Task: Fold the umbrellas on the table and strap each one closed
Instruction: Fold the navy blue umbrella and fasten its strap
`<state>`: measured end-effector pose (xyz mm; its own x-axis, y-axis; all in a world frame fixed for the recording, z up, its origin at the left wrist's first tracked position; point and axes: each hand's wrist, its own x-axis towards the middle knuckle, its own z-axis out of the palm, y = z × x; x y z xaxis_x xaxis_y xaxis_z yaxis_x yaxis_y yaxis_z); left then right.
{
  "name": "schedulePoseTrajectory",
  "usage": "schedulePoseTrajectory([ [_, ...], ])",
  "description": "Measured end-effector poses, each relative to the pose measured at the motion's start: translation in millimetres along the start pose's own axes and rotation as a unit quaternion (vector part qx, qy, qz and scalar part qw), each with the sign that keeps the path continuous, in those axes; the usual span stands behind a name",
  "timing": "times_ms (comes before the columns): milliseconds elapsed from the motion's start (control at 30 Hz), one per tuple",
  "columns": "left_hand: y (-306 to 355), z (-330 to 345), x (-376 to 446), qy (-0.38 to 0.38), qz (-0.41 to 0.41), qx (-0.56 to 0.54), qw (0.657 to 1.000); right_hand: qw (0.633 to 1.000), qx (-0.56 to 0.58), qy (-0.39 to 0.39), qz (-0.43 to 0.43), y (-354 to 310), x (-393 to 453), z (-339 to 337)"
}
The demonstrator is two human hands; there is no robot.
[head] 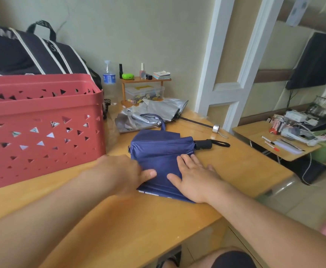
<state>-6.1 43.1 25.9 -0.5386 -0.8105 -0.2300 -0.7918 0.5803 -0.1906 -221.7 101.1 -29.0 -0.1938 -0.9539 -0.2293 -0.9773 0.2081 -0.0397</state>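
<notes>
- Blue umbrella [158,151]: collapsed on the counter [129,219] just right of the red basket [42,122], black handle [203,145] pointing right, canopy loose and wide.
- Right hand [195,178]: flat on the near right fabric, fingers straight, gripping nothing.
- Left hand [125,171]: blurred at the near left edge, thumb on the cloth; impossible to tell whether pinching a pleat.
- Best done by smoothing each panel flat, rolling tightly in one direction around the shaft, then wrapping the strap [163,122], looped at the far side.
- Silver umbrella [150,115]: farther back, shaft extended, not yet folded.
</notes>
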Motion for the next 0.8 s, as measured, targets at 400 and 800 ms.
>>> schedulePoseTrajectory([
  [400,-25.5,55.9,22.2,-0.004,0.077,-0.065,0.995,0.998,0.014,-0.035,-0.044,18.7,-5.6,-5.3],
  [800,-31.1,55.9,24.1,-0.029,0.066,-0.083,0.994,0.99,0.015,0.011,-0.139,-43.2,-1.4,-8.4],
])
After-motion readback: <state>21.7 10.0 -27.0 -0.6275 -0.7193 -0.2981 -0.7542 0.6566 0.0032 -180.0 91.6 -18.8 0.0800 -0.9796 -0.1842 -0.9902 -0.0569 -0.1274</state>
